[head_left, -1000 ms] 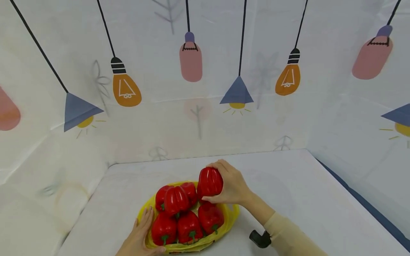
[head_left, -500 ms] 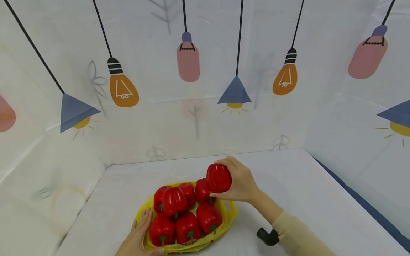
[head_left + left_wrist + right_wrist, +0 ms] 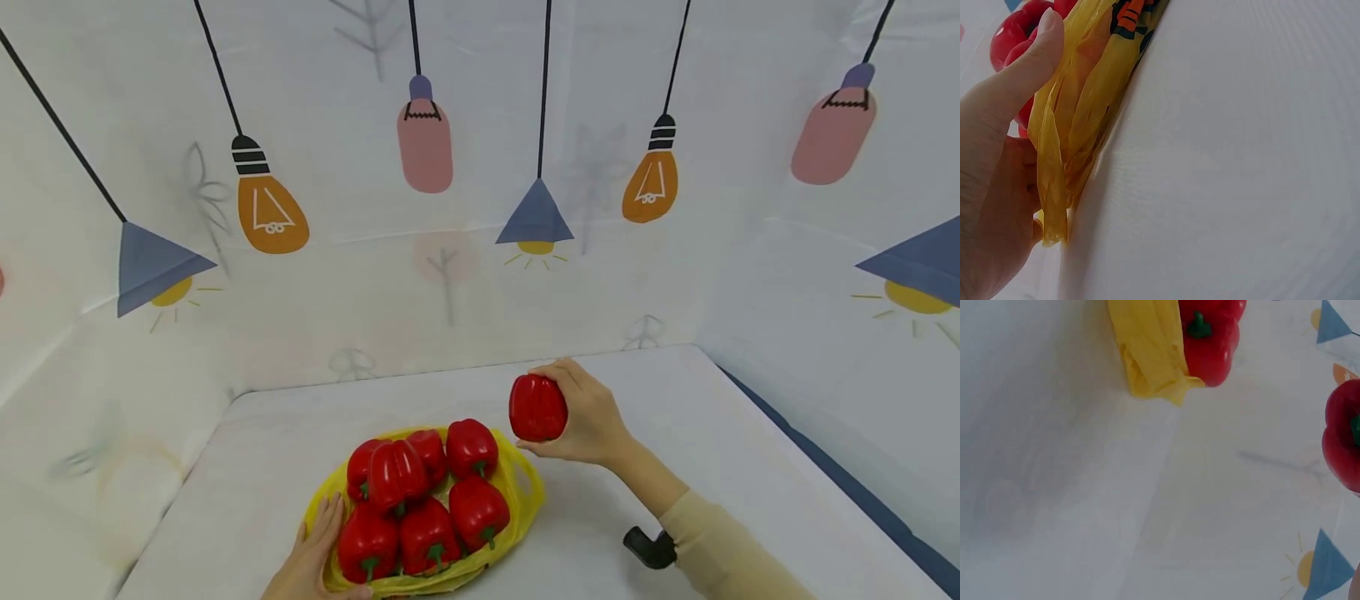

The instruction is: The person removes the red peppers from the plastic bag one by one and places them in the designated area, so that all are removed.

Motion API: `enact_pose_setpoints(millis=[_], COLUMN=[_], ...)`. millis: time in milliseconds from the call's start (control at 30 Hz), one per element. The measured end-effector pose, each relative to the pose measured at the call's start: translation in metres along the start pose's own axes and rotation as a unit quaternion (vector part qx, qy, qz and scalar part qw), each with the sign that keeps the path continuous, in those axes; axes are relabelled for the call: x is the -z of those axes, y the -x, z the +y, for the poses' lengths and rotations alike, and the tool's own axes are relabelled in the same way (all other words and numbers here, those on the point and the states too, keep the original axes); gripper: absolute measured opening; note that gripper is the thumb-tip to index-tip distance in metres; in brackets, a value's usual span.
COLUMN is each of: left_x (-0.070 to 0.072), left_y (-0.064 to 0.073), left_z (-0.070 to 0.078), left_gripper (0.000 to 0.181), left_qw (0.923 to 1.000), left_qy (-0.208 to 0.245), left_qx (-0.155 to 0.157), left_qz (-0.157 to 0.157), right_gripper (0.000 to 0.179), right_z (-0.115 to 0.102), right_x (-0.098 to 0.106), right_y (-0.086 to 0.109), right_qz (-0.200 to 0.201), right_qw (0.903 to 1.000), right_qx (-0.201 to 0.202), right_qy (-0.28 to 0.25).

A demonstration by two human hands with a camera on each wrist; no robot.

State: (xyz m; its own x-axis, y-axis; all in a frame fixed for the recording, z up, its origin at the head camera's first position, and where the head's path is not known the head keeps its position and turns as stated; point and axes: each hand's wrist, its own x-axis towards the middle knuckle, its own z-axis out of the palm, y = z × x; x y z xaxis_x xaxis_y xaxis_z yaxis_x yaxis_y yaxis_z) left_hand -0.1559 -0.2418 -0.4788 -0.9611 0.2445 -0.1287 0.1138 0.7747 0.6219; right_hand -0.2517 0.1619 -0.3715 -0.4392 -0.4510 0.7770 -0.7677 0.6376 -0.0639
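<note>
My right hand [image 3: 588, 421] grips a red bell pepper [image 3: 536, 408] in the air to the right of a yellow plastic bag [image 3: 517, 537]. The pepper's green stem end shows at the edge of the right wrist view. Several more red bell peppers [image 3: 427, 537] sit in the wide-mouthed bag, most with green stems facing the front. My left hand [image 3: 311, 554] rests against the bag's left side, its fingers extended along the rim and its thumb at the front. In the left wrist view the thumb lies against the crumpled plastic [image 3: 1085, 94], which partly hides the other fingers.
The bag stands on a white table [image 3: 645, 400]. A pale wall covering [image 3: 465, 308] printed with lamps and bulbs rises behind it. A short black tube-like piece [image 3: 651, 547] shows beside the right sleeve [image 3: 720, 542]. The bag's handle loop [image 3: 536, 483] sticks out on its right.
My right hand has carried the bell pepper up and right, away from over the bag, baring the back-right pepper. The left hand keeps its place on the bag. The head view has shifted slightly.
</note>
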Motion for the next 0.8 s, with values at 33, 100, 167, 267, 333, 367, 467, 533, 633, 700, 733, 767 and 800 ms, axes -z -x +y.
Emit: enact_pose_setpoints(millis=[33,100,167,267,333,367,467,533,633,700,733,767,800], left_x=[0.000,0.000,0.000,0.000,0.000,0.000,0.000,0.000,0.000,0.000,0.000,0.000,0.000], left_y=[0.001,0.002,0.002,0.003,0.004,0.004,0.004,0.004,0.004,0.005,0.005,0.005,0.006], left_z=[0.000,0.000,0.001,0.002,0.003,0.004,0.006,0.006,0.006,0.006,0.006,0.006,0.006], left_gripper=[0.119,0.119,0.119,0.118,0.118,0.117,0.116,0.116,0.116,0.116,0.116,0.117,0.117], left_qw=[1.0000,1.0000,1.0000,1.0000,0.9999,0.9999,0.9999,0.9999,0.9998,0.9996,0.9996,0.9994,0.9993], left_qy=[0.001,0.005,0.006,0.005,0.001,0.000,-0.003,-0.005,-0.004,-0.001,0.001,0.003,0.004], left_qx=[0.001,0.000,-0.001,0.000,0.003,0.005,0.006,0.009,0.017,0.026,0.029,0.033,0.035], left_qz=[0.000,0.002,0.005,0.009,0.010,0.009,0.010,0.007,0.003,-0.003,-0.004,-0.005,-0.007], right_gripper=[0.087,0.087,0.087,0.087,0.087,0.087,0.087,0.086,0.084,0.081,0.080,0.079,0.078], right_z=[0.002,0.005,0.009,0.016,0.021,0.024,0.034,0.039,0.046,0.049,0.051,0.052,0.054], right_x=[0.001,0.004,0.007,0.011,0.011,0.011,0.008,0.005,0.001,-0.003,-0.005,-0.007,-0.009], right_y=[0.000,0.001,0.002,0.005,0.008,0.009,0.016,0.019,0.025,0.028,0.030,0.032,0.034], right_qz=[0.002,0.006,0.007,-0.001,-0.009,-0.011,-0.011,-0.011,-0.021,-0.037,-0.048,-0.061,-0.075], right_qw=[1.0000,0.9999,0.9998,0.9996,0.9994,0.9993,0.9989,0.9985,0.9976,0.9964,0.9952,0.9934,0.9908], right_qx=[0.002,0.005,0.006,0.001,-0.005,-0.008,-0.020,-0.027,-0.044,-0.060,-0.074,-0.090,-0.108], right_qy=[0.003,0.010,0.019,0.030,0.034,0.036,0.041,0.046,0.049,0.047,0.043,0.038,0.033])
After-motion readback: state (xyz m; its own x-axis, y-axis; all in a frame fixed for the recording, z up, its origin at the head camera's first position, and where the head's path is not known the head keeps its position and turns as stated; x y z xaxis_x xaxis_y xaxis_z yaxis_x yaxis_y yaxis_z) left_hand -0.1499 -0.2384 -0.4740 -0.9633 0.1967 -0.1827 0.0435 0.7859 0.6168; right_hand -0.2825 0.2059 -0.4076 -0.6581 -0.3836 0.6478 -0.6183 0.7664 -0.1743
